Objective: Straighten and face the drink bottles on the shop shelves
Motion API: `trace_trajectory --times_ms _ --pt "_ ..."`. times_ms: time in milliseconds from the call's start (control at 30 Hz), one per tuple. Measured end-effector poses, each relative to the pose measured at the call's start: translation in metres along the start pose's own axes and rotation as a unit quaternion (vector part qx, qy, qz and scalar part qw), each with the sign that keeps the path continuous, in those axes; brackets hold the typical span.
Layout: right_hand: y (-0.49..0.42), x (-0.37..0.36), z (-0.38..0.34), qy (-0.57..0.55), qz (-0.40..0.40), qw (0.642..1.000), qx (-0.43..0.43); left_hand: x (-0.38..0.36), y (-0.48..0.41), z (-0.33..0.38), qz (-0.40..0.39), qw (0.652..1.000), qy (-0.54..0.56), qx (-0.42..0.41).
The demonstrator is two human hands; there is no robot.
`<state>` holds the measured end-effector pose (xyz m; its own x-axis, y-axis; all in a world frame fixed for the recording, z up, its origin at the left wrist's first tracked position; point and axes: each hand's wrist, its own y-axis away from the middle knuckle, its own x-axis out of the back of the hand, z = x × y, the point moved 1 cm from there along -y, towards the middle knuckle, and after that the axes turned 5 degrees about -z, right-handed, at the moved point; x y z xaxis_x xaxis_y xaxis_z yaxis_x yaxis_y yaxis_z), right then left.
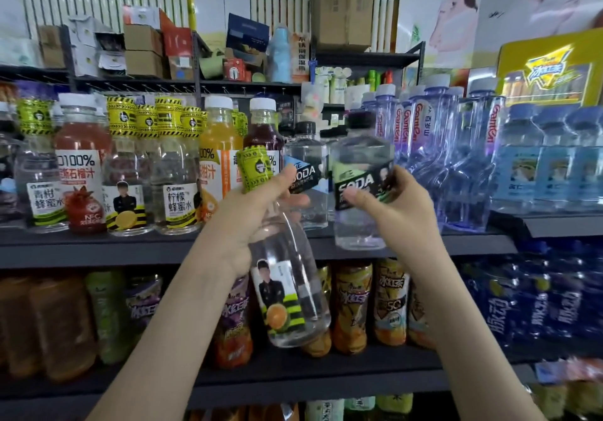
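Observation:
My left hand (251, 218) grips a clear honey-water bottle (290, 290) with a yellow-black striped cap, held tilted in front of the upper shelf (98, 247). My right hand (391, 215) holds a clear soda bottle (359, 192) with a black cap and a green-black SODA label; the bottle stands at the shelf's front edge. A second soda bottle (306, 172) stands just behind, between my hands. Left of my hands, honey-water bottles (177, 172) and juice bottles (81, 166) stand in a row.
Tall clear purple-tinted water bottles (424, 159) crowd the shelf right of the soda. Light-blue bottles (551, 169) sit further right under a yellow box (551, 68). The lower shelf holds iced-tea bottles (388, 303) and dark-blue bottles (535, 296). Cardboard boxes (342, 6) pile on top.

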<state>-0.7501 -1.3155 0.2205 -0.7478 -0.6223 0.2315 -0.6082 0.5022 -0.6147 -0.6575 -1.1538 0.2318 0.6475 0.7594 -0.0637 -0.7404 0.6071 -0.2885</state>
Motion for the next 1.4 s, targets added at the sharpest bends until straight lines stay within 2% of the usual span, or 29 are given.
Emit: trace_trajectory --times_ms 100,333,500,600,700,733,800,867,933,1167,1300,1367,1400 --pt "-0.022 0.007 0.007 0.015 0.048 0.999 -0.011 -0.001 0.0 0.004 -0.002 1.0 -0.02 -0.004" --pt "-0.048 -0.014 0.03 0.013 0.013 0.998 -0.054 0.006 -0.006 -0.002 -0.008 1.0 0.006 0.011" --pt "-0.051 -0.019 0.037 0.12 0.0 0.992 -0.046 0.015 -0.009 -0.007 -0.007 1.0 0.009 0.007" --pt "-0.045 -0.022 0.041 0.213 0.039 0.975 -0.044 0.016 -0.008 -0.011 0.005 1.0 0.009 -0.01" --pt "-0.015 -0.033 0.023 0.206 0.114 0.972 0.019 0.019 -0.007 -0.015 0.022 0.999 0.027 -0.017" --pt "-0.002 -0.038 0.013 0.18 0.104 0.977 0.043 0.021 -0.007 -0.018 0.026 0.999 0.033 -0.019" --pt "0.025 -0.054 -0.01 0.112 -0.016 0.992 0.049 0.027 -0.004 -0.019 0.04 0.998 0.049 -0.023" --pt "0.046 -0.073 -0.026 0.098 -0.169 0.981 0.016 0.033 -0.002 -0.019 0.051 0.996 0.056 -0.036" --pt "0.056 -0.091 -0.029 0.111 -0.237 0.965 0.003 0.04 -0.001 -0.018 0.058 0.996 0.056 -0.04" --pt "0.049 -0.115 -0.031 0.126 -0.198 0.97 0.059 0.051 0.005 0.001 0.084 0.994 -0.027 -0.066" --pt "0.038 -0.112 -0.031 0.087 -0.161 0.982 0.054 0.047 0.006 0.016 0.02 0.993 -0.085 -0.083" --pt "0.033 -0.106 -0.03 0.043 -0.143 0.988 0.036 0.049 0.004 0.025 0.01 0.985 -0.126 -0.12" --pt "0.031 -0.103 -0.03 0.021 -0.133 0.99 0.031 0.053 -0.001 0.026 0.047 0.969 -0.182 -0.163"
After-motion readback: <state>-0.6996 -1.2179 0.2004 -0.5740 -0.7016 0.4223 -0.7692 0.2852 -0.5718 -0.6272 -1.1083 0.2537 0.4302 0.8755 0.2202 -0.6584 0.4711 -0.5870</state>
